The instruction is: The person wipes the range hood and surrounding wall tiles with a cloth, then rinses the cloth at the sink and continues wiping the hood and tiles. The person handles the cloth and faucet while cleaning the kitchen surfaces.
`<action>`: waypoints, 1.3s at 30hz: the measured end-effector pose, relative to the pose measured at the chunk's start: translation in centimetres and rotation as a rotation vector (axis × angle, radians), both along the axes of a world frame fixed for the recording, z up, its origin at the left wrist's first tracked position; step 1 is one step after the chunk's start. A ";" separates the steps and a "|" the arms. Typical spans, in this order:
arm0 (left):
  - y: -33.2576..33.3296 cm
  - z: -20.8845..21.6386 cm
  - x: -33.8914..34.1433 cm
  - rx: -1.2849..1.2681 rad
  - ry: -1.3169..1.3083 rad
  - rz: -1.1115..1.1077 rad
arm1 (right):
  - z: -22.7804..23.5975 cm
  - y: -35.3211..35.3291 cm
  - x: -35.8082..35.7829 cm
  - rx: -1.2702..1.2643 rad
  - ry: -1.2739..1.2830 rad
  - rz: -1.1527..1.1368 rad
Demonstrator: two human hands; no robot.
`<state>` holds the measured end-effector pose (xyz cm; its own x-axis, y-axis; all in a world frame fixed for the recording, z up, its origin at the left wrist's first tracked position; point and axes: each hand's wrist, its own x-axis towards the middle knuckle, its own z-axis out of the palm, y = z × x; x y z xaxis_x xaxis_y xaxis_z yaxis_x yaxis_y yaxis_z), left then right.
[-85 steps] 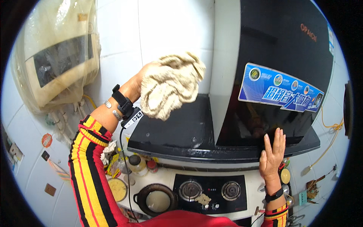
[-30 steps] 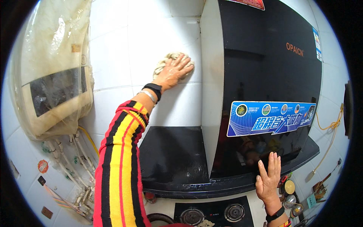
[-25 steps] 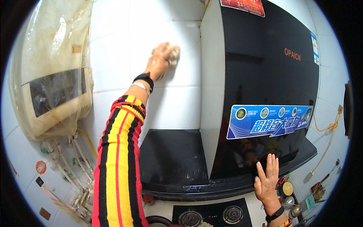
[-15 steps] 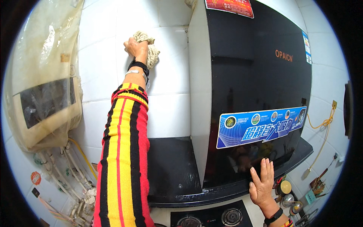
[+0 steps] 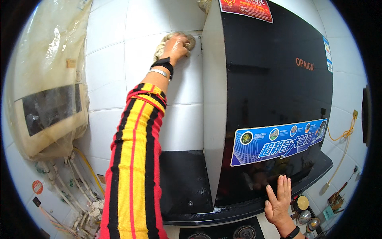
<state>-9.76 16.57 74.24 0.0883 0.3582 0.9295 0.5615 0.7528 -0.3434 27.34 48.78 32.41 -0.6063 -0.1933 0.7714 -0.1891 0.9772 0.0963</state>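
My left hand (image 5: 176,47) is closed over a beige cloth (image 5: 160,49) and presses it against the white tiled wall (image 5: 181,85), close to the side of the range hood. A sleeve with yellow, black and red stripes (image 5: 133,167) covers that arm. The black range hood (image 5: 274,93) fills the middle right, with a blue label strip (image 5: 280,141) along its lower front. My right hand (image 5: 279,204) lies with fingers outstretched against the hood's lower front edge, holding nothing.
A plastic-wrapped water heater (image 5: 49,107) hangs at the left above several pipes (image 5: 79,179). Below the hood is a black gas stove (image 5: 227,231). Jars (image 5: 304,217) stand at the lower right, near a yellow cord (image 5: 346,137) on the wall.
My left hand has moved the cloth to the right across the tiles, up to the hood's side. My right hand stays on the hood's lower edge. The view has shifted slightly.
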 end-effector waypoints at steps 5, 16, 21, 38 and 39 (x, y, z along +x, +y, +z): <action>0.5 -7.1 2.2 -0.238 -0.224 -0.019 | 0.3 -0.3 0.2 -0.046 0.003 0.027; -7.6 -0.5 -1.5 0.317 -0.262 0.236 | 0.1 0.1 0.0 -0.033 -0.003 0.034; -2.9 2.4 -1.1 0.396 -0.404 0.314 | 0.2 0.1 0.1 -0.030 -0.020 0.022; -5.3 1.6 -0.9 0.258 -0.199 0.505 | 0.5 -0.2 0.4 0.007 -0.027 -0.013; -6.8 1.9 -0.6 0.288 -0.254 0.506 | 0.4 -0.2 0.3 0.012 -0.024 -0.005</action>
<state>-10.41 9.75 76.19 -0.2621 0.0300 0.9646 0.1495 0.9887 0.0099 27.67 48.57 32.83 -0.6252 -0.1994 0.7546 -0.1869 0.9769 0.1033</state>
